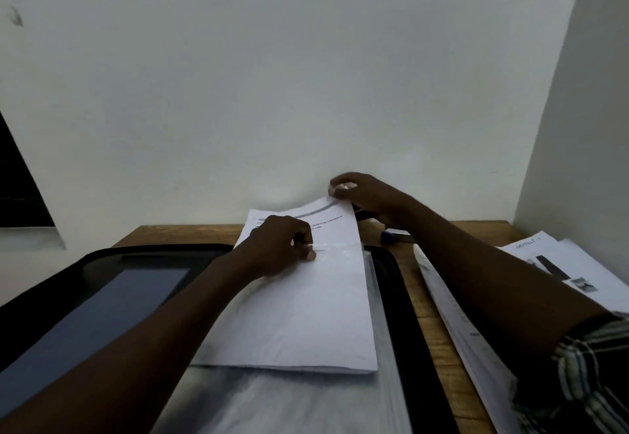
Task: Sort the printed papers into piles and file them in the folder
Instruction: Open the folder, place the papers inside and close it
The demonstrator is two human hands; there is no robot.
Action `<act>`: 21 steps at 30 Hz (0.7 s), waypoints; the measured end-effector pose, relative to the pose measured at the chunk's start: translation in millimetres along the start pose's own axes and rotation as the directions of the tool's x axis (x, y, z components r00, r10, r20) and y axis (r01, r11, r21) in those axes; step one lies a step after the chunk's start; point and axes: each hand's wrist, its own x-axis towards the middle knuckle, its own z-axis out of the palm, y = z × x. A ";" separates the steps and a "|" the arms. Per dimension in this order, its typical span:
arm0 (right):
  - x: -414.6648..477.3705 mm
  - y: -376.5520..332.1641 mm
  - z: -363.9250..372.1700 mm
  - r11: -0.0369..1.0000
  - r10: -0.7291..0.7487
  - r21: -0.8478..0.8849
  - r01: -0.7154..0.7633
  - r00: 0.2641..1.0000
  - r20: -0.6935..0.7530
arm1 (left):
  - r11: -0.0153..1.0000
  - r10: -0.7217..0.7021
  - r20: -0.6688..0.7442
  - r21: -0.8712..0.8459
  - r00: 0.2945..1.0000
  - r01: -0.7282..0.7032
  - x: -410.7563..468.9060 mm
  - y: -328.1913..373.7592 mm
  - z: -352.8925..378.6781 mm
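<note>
The brown wooden tabletop [432,331] filled the lower frame beneath a plain white wall. The open black zip-around fabric folder [394,297] lay across the lower left and centre. The stack of white printed papers [306,314] lay on the folder's clear sleeves at centre. Loose white printed sheets [561,263] lay at the right edge, well apart.

Step in hand, as judged: filing one pile.

- Left hand [282,246]: fingers curled, thumb and forefinger pinching a glossy edge across the stack, apparently a clear plastic sleeve [340,251] mouth.
- Right hand [364,195]: fingers pinching the stack's upper right corner, lifted slightly.

Next move: keep the sleeve mouth open and feed the stack in squarely, without buckling.
</note>
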 end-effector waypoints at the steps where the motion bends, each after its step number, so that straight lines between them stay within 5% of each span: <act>1: 4.2 2.1 1.7 0.998 -0.063 -0.018 0.062 0.995 -0.082 | 1.000 0.006 0.004 0.001 1.000 -0.006 -0.4 1.1 -0.1; 7: 3.3 -0.6 4.2 0.966 -0.094 -0.251 0.062 0.988 -0.119 | 1.000 -0.018 -0.033 0.016 0.999 0.018 -3.1 3.5 -2.4; 15: -13.8 -16.0 -6.5 0.968 0.114 -0.248 -0.032 0.940 0.323 | 0.997 -0.027 -0.076 0.072 0.997 0.032 -4.8 9.1 0.7; 21: -18.6 -9.2 -3.6 0.955 0.125 -0.296 -0.024 0.937 0.327 | 0.997 -0.068 -0.076 -0.040 0.995 0.065 -1.0 8.9 1.7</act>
